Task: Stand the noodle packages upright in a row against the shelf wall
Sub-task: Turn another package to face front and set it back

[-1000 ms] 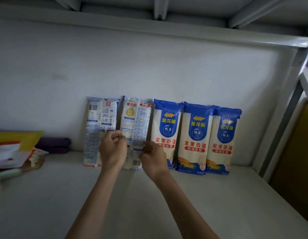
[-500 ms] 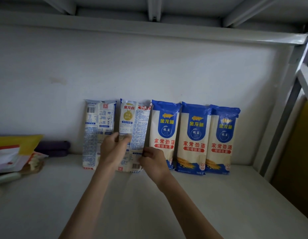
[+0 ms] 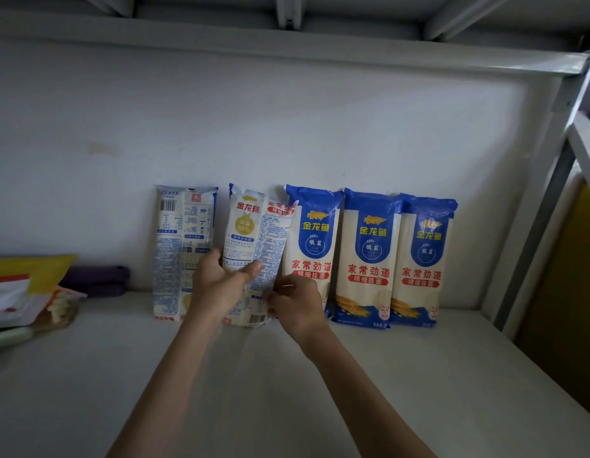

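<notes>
Several noodle packages stand upright against the white shelf wall [image 3: 287,127]. The leftmost package [image 3: 179,239] shows its printed back. The second package [image 3: 257,233] also shows its back and stands on the shelf; my left hand [image 3: 221,282] grips its lower left side, thumb across the front. My right hand [image 3: 293,302] pinches its lower right edge with curled fingers. To the right stand three blue-and-white packages [image 3: 315,246], [image 3: 369,256], [image 3: 422,259] facing front, edges overlapping.
A pile of yellow, red and white bags [image 3: 26,292] lies at the left on the shelf board [image 3: 287,375], with a purple item [image 3: 95,279] behind it. A white metal upright [image 3: 551,209] bounds the right side. A beam [image 3: 287,57] runs overhead.
The second package has turned slightly, its right flap now lifted toward the third package. My left hand opened its grip wider with the thumb across the front; both hands sit a little lower.
</notes>
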